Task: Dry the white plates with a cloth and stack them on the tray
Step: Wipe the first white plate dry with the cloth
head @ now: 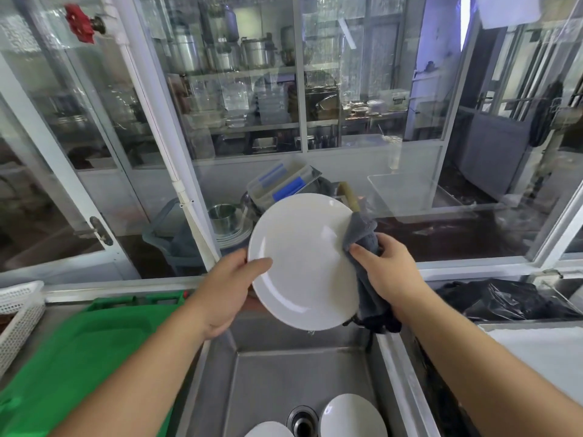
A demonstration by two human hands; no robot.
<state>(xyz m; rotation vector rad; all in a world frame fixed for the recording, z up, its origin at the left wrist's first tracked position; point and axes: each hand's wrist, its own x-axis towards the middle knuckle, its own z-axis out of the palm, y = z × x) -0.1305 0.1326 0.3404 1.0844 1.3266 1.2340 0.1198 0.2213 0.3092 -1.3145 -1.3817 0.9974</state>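
2 hands (220, 288) (386, 269), white plate (303, 263), grey cloth (362, 238)

Person, head view, two forearms entering from the lower left and lower right of the frame; both bare to the frame edge, no sleeve in view; left hand (224, 290) at centre left, thumb and short-trimmed nail showing; right hand (388, 269) at centre right, knuckles and back showing; both ungloved.
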